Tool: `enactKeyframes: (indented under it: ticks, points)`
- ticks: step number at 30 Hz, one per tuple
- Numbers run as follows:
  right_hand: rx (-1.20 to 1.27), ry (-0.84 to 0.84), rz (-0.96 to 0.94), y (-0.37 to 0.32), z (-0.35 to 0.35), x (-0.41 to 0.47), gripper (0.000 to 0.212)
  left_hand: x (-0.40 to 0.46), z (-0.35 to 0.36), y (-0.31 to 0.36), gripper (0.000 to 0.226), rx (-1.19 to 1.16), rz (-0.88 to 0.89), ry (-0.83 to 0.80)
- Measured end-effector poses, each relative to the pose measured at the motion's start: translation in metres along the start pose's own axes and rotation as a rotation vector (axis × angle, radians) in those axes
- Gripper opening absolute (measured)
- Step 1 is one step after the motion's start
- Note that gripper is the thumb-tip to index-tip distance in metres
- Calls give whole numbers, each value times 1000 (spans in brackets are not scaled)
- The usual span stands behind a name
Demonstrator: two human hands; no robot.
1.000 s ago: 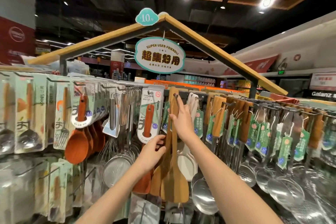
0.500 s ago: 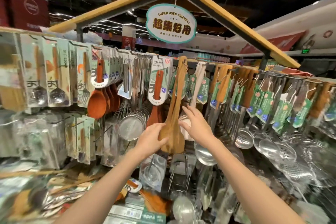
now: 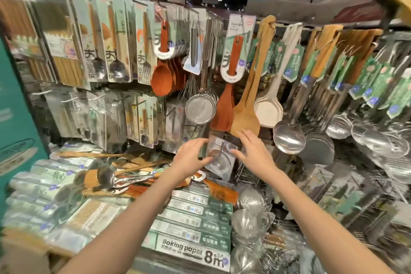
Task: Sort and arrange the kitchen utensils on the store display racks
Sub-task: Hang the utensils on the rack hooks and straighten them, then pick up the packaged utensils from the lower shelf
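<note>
Strainer packet [image 3: 221,158] sits between both hands' fingers [image 3: 201,143], touching them.

Two forearms in view, both bare up to the frame edge; no sleeve visible. Left hand [image 3: 190,155] and right hand [image 3: 253,151]: no gloves, no rings, no watch or wristband seen. Fingers [image 3: 243,138] slim, nails short, unpainted as far as blur allows.
</note>
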State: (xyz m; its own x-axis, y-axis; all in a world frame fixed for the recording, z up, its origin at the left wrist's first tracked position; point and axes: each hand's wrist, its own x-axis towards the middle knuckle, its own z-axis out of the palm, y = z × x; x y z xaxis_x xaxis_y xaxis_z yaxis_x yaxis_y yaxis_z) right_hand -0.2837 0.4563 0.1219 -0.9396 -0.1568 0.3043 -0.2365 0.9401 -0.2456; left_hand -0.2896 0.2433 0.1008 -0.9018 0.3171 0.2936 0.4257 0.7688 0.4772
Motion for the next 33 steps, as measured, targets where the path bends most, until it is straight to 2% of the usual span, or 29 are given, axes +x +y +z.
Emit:
enactKeyframes:
  ticks: [12, 16, 24, 33]
  points:
    - [137, -149, 215, -140, 144, 5, 65, -41, -52, -199, 62, 115, 21, -120]
    - [96, -171, 223, -177, 183, 3, 66, -53, -58, -250, 63, 128, -8, -168]
    - [112, -274, 169, -200, 238, 24, 66, -62, -39, -306, 65, 106, -85, -262]
    - [146, -429, 199, -210, 314, 56, 68, -59, 5, -373, 64, 132, -174, -336]
